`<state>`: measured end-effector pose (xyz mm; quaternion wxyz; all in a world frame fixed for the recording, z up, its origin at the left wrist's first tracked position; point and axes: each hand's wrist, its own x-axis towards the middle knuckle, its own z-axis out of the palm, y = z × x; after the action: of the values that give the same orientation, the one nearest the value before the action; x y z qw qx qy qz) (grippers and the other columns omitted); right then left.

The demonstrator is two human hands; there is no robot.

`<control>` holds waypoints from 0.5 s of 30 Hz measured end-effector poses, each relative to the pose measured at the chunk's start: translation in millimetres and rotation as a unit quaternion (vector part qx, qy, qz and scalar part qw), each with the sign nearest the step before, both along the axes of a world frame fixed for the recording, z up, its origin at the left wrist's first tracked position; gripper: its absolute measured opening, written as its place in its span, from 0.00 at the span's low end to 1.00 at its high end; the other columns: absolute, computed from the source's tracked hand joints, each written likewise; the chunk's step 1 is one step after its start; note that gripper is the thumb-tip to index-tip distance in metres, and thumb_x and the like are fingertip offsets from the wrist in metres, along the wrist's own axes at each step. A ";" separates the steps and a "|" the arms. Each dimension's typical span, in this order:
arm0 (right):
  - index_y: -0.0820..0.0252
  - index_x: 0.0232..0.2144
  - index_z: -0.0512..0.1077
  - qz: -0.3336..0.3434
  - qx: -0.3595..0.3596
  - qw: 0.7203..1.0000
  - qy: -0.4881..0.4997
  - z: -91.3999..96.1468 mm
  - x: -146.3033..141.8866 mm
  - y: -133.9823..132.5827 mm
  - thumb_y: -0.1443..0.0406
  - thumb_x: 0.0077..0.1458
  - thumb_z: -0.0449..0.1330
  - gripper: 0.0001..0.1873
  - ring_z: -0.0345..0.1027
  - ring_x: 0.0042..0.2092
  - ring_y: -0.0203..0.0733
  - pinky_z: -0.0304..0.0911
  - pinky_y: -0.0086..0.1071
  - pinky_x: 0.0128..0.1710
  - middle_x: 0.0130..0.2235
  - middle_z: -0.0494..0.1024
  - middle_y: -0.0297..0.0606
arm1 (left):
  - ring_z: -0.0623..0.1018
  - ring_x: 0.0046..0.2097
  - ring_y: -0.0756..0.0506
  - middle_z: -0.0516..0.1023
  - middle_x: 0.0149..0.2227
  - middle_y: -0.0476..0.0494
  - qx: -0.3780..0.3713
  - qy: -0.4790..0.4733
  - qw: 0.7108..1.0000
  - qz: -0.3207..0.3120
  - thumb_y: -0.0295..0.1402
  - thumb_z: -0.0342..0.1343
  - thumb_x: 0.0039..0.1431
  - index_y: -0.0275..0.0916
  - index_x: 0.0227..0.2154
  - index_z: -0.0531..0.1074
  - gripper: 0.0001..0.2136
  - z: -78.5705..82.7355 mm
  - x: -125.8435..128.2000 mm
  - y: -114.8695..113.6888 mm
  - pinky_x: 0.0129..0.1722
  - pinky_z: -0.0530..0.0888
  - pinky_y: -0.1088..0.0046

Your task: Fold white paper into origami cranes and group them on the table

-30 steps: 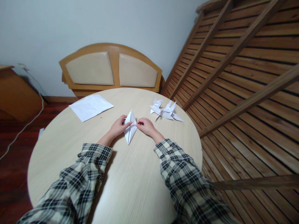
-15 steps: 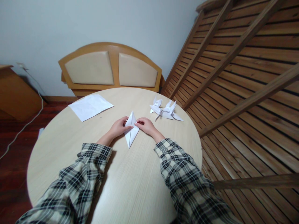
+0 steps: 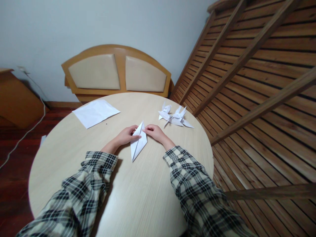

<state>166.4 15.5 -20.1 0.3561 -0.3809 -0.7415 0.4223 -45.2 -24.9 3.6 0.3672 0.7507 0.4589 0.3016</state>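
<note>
A white folded paper (image 3: 138, 144), shaped like a narrow diamond with a slit down its middle, is between my two hands over the table. My left hand (image 3: 127, 135) pinches its left side, thumb on top and fingers partly hidden behind. On the upper right edge, my right hand (image 3: 155, 132) grips the paper between thumb and fingers. The paper's lower point tilts toward the left and its upper point leans right. Several white folded paper cranes (image 3: 176, 117) sit close together beyond my right hand.
Flat white paper (image 3: 96, 113) lies at the far left of the round wooden table (image 3: 145, 197). A headboard with two cream panels (image 3: 145, 73) stands behind the table. Wooden slats (image 3: 247, 98) rise along the right side. A white cable (image 3: 29, 130) runs down at the left.
The folded paper has turned, its lower point swinging left and toward me and its top shifting right. Both hands keep hold of it and have moved only slightly.
</note>
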 end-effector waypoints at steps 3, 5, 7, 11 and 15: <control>0.60 0.26 0.74 0.004 -0.018 1.000 0.019 1.0 -0.6 -0.1 0.56 0.55 0.63 0.13 0.68 0.35 0.39 0.63 0.33 0.38 0.31 0.76 0.35 | 0.74 0.37 0.44 0.76 0.36 0.45 -0.007 0.008 1.000 -0.006 0.41 0.63 0.50 0.39 0.37 0.72 0.14 -1.1 -2.3 1.6 0.38 0.70 0.67; 0.60 0.26 0.75 0.003 -0.025 0.999 0.026 2.1 -0.8 -0.6 0.56 0.54 0.64 0.13 0.68 0.36 0.39 0.63 0.33 0.39 0.31 0.76 0.35 | 0.74 0.37 0.44 0.76 0.36 0.45 -0.008 0.008 1.000 -0.011 0.40 0.63 0.50 0.39 0.38 0.73 0.15 -1.6 -3.2 2.3 0.37 0.70 0.67; 0.60 0.27 0.75 0.003 -0.031 0.999 0.033 3.0 -0.8 -1.0 0.57 0.54 0.64 0.12 0.67 0.36 0.39 0.63 0.33 0.40 0.31 0.76 0.35 | 0.74 0.37 0.44 0.76 0.36 0.44 -0.010 0.007 1.000 -0.019 0.40 0.63 0.50 0.38 0.39 0.73 0.15 -2.1 -3.7 2.7 0.37 0.70 0.67; 0.60 0.26 0.74 0.016 -0.040 0.998 0.047 2.8 0.0 -0.9 0.59 0.54 0.63 0.10 0.66 0.35 0.38 0.63 0.33 0.40 0.30 0.74 0.33 | 0.75 0.37 0.43 0.77 0.37 0.43 -0.018 0.006 0.999 -0.034 0.40 0.62 0.51 0.38 0.40 0.74 0.15 -3.6 -4.2 3.2 0.37 0.71 0.67; 0.60 0.26 0.73 0.021 -0.042 0.997 0.053 1.0 0.8 0.5 0.60 0.54 0.63 0.10 0.66 0.35 0.39 0.62 0.33 0.41 0.30 0.74 0.33 | 0.75 0.37 0.44 0.77 0.37 0.42 -0.017 0.008 0.999 -0.037 0.41 0.61 0.53 0.37 0.40 0.74 0.15 -4.1 -4.6 3.2 0.37 0.71 0.67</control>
<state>167.2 16.0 -19.0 0.3696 -0.3572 -0.7108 0.4802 -49.8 -21.7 -0.5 0.3866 0.7633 0.4391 0.2739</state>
